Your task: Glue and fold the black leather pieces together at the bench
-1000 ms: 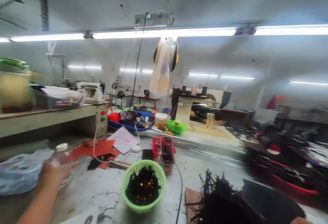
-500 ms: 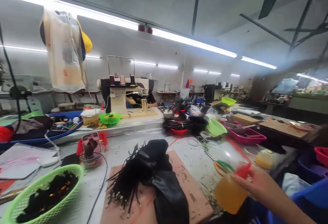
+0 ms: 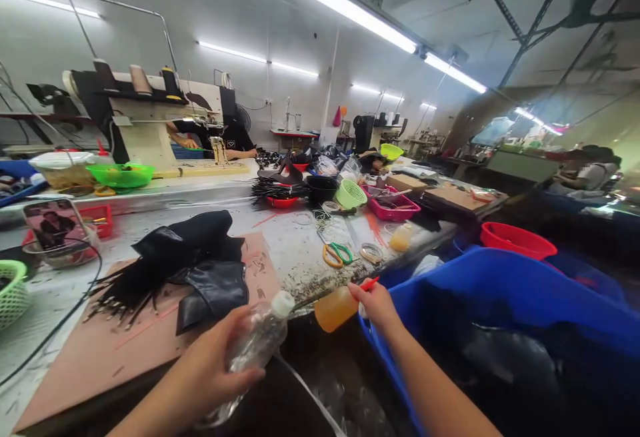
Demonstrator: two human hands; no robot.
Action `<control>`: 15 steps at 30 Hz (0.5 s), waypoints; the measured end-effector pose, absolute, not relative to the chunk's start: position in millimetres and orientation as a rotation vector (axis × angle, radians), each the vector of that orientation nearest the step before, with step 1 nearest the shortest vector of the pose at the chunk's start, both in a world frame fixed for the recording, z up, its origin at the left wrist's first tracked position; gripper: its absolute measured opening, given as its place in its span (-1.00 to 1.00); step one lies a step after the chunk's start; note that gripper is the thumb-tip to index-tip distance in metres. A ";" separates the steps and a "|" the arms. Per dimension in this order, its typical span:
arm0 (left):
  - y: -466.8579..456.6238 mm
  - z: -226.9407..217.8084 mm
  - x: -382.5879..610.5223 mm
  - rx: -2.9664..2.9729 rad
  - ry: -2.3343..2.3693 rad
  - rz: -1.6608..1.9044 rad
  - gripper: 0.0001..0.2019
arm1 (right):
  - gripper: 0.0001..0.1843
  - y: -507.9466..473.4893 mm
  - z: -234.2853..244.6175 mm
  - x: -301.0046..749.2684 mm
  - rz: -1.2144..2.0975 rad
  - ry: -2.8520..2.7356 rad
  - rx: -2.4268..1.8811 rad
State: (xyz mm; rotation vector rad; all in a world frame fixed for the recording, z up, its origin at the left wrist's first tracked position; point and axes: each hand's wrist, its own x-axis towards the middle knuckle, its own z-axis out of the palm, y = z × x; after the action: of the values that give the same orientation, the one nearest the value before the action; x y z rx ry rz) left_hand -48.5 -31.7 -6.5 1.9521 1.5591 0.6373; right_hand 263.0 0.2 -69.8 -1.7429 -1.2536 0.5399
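Note:
My left hand (image 3: 225, 350) is wrapped round a clear plastic bottle (image 3: 263, 337) with a white cap, tilted near the table's front edge. To its right, my right hand (image 3: 377, 304) grips a small glue bottle (image 3: 335, 308) by its red top; amber liquid fills the body, which leans to the left. Both bottles are apart from each other. Behind my left hand, black leather pieces (image 3: 215, 284) and a bundle of black straps (image 3: 130, 290) with metallic tips lie on a pinkish board (image 3: 257, 250).
A large blue bin (image 3: 430, 270) with dark material stands at the right, a red basin (image 3: 520, 240) behind it. Scissors (image 3: 337, 255), a tape roll (image 3: 371, 253) and another amber bottle (image 3: 400, 237) lie on the table. A person (image 3: 235, 140) sits behind a sewing machine (image 3: 145, 137).
My view has swung to the right. My left hand has come into view with the clear bottle, while my right hand still holds the glue bottle, now beside the blue bin.

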 end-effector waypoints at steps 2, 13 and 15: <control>-16.2 -0.6 -14.0 2.237 1.442 0.316 -0.40 | -0.61 2.9 -71.8 268.9 0.588 -1.247 -1.740; 20.2 23.2 66.9 3.179 1.114 -0.196 -0.47 | -0.68 9.1 -78.2 282.1 0.739 -1.263 -1.674; 23.2 24.7 71.3 3.263 1.050 -0.193 -0.53 | -0.68 6.9 -78.9 282.9 0.745 -1.252 -1.656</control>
State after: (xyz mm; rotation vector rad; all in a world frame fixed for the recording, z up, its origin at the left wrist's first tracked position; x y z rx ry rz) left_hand 71.3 23.2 24.7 3.2628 1.0503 -0.1927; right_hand 282.9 6.9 -78.9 -1.6557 -1.2518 0.7455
